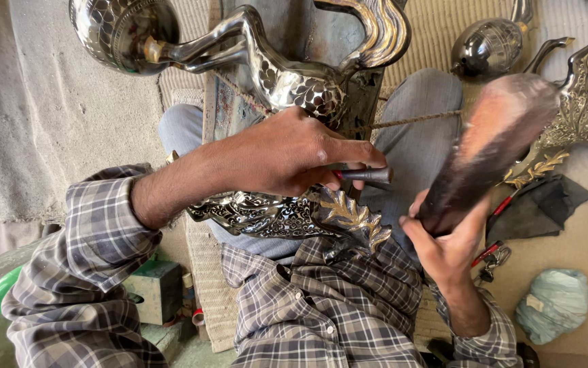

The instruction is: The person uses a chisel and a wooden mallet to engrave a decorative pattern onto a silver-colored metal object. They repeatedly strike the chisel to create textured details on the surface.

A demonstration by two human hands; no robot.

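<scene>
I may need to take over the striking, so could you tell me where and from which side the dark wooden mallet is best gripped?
Grip the wooden mallet at its narrow lower end, coming from below on the right, as the right hand does now. The club widens toward the upper, raised end, so the slim end probably fits a closed fist best. The left hand pinches the dark punch over the engraved metal horse.

One view only — a camera worn on the person's head, looking steeply down over the chest and lap. It sits close: the checked shirt (321, 307) fills the lower edge, the left hand (287, 153) and right hand (444, 245) lie mid-frame, and the far edge reaches a woven mat (437, 27) on the floor ahead — no second view shares the scene.
</scene>
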